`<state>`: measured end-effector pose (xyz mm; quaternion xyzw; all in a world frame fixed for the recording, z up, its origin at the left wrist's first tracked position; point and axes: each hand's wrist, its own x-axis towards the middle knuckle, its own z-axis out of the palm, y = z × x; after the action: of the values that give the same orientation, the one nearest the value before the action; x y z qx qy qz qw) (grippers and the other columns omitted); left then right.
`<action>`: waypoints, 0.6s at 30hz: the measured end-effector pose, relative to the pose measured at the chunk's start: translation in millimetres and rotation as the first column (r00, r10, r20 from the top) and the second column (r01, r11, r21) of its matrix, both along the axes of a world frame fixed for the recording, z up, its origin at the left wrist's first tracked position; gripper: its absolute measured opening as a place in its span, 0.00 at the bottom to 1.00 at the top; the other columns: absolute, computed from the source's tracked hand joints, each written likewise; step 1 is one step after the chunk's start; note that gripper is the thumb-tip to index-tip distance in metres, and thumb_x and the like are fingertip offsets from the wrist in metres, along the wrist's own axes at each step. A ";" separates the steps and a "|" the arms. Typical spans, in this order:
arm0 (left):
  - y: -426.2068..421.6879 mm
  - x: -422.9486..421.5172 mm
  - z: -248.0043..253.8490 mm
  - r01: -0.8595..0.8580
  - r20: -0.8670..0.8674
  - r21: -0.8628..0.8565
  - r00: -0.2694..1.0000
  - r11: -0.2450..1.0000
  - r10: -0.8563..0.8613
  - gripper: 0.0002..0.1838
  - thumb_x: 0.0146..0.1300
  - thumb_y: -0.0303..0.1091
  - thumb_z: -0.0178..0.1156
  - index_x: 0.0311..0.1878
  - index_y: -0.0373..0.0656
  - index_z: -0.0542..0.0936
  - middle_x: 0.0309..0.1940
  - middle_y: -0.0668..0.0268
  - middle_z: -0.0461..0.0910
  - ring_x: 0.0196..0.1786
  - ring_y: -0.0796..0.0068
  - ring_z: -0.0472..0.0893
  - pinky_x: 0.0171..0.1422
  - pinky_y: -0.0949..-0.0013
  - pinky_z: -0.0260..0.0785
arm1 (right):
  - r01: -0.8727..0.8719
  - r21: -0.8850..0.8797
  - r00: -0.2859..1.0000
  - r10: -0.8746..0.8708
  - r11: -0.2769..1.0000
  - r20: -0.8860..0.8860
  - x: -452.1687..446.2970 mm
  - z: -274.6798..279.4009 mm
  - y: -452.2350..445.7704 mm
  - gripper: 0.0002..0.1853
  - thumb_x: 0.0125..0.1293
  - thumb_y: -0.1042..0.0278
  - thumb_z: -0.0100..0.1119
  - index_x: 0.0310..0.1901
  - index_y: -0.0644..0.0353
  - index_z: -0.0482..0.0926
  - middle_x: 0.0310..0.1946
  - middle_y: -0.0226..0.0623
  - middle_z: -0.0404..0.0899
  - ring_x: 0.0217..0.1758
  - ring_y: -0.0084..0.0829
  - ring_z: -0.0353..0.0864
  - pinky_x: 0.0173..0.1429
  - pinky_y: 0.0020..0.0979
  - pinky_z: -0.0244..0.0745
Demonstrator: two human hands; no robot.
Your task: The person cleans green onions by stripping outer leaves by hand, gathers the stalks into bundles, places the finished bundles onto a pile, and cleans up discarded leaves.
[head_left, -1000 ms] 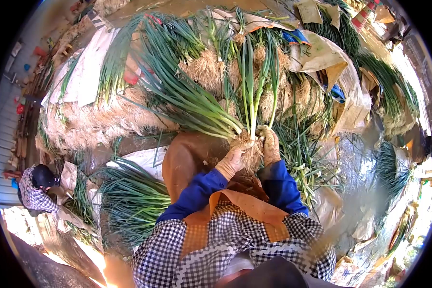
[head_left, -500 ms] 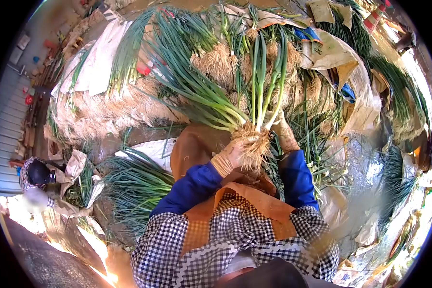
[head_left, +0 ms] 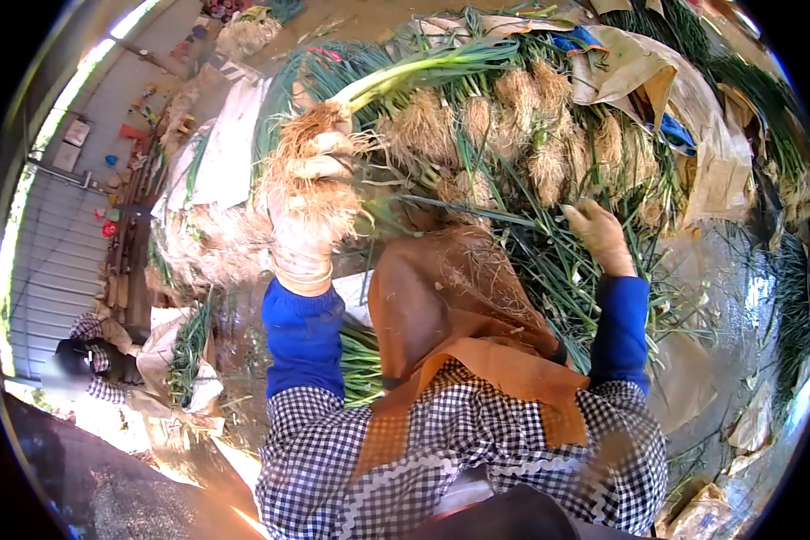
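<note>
Gloved and raised on the left, my left hand (head_left: 319, 166) is closed around the root end of a bunch of green onions (head_left: 378, 85). Their pale roots (head_left: 310, 135) spread over the fingers, and the green leaves stretch away to the upper right. My right hand (head_left: 603, 238), also gloved, is on the right with its fingers curled together. Anything between those fingertips is too small to make out. Below and beside it lie loose green leaves (head_left: 549, 261). A brown apron (head_left: 459, 288) with root bits on it covers my lap.
Rooted green onion bunches (head_left: 423, 121) are heaped in front of me. More onions (head_left: 362, 364) lie by my left leg. Tan sacking (head_left: 648, 72) covers part of the pile at right. Another person (head_left: 94, 355) is at the far left.
My left hand has swung up and left with the onion bunch, whose leaves now point right. My right hand has moved away from the bunch to the right. The view has shifted a little.
</note>
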<state>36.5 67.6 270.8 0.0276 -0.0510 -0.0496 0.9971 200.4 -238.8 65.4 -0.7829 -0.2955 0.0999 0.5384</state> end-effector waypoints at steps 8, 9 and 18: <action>-10.2 13.7 -31.7 0.041 -0.102 0.074 0.994 0.996 -0.034 0.24 0.67 0.40 0.45 0.59 0.32 0.62 0.35 0.62 0.71 0.37 0.75 0.78 0.23 0.72 0.74 | -0.715 0.444 0.527 0.834 0.540 -0.164 -36.1 127.3 142.3 0.25 0.64 0.50 0.52 0.52 0.65 0.70 0.37 0.35 0.75 0.39 0.26 0.75 0.44 0.24 0.71; -18.1 14.1 -42.5 -0.169 -0.056 0.727 0.951 0.665 0.304 0.23 0.66 0.39 0.45 0.59 0.32 0.62 0.37 0.59 0.72 0.38 0.72 0.78 0.28 0.67 0.76 | -0.730 0.409 0.537 0.830 0.548 -0.152 -41.4 131.1 140.9 0.23 0.63 0.47 0.52 0.44 0.63 0.72 0.29 0.30 0.74 0.32 0.22 0.73 0.35 0.21 0.68; -9.5 2.9 -85.4 -0.349 -0.151 0.387 0.889 0.853 0.432 0.20 0.67 0.35 0.42 0.58 0.34 0.66 0.51 0.53 0.73 0.50 0.60 0.75 0.56 0.61 0.71 | -0.199 0.959 0.756 0.655 0.203 0.017 -43.4 38.6 24.7 0.15 0.61 0.59 0.52 0.42 0.62 0.76 0.24 0.30 0.76 0.16 0.17 0.68 0.18 0.18 0.60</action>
<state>39.4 58.1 185.4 0.2081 0.0825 0.1439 0.9639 156.9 -214.1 104.1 -0.1786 -0.3915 0.2205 0.8753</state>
